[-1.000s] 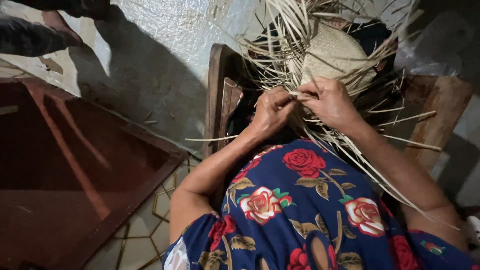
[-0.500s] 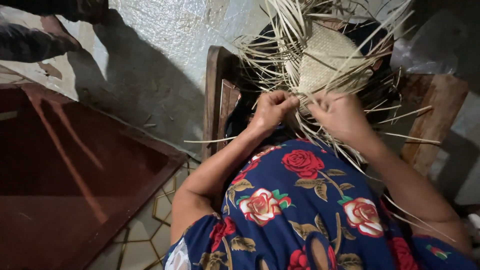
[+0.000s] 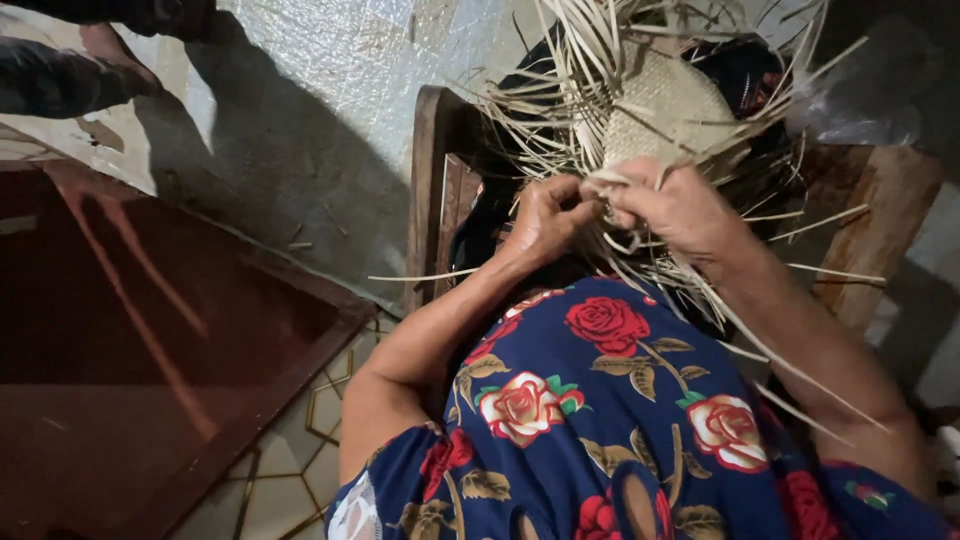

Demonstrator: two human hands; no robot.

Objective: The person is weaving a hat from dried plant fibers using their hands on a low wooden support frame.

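Straw strips (image 3: 590, 130) spread out in all directions from a half-woven straw piece (image 3: 665, 105) at about one o'clock in the head view, and both hands meet at its lower edge. Left hand (image 3: 545, 220) is closed into a loose fist, its fingers curled around a few thin strips, probably to keep them tight so that the weave does not open. Right hand (image 3: 680, 210) is also closed, thumb and fingers pinching a strip just beside the left hand — the two hands touch or nearly touch, which suits such fine plaiting. The woven part rests on top of a wooden chair (image 3: 435, 190) at twelve o'clock, over some dark cloth, so the work sits at a comfortable height near the lap. Long loose strips hang down over the blue dress with roses (image 3: 600, 410) toward four o'clock. At nine o'clock lies a dark red board (image 3: 130, 350) on the tiled floor (image 3: 300, 470) — and at eleven o'clock another person's foot (image 3: 110, 50) stands on the pale ground, well apart from the work.
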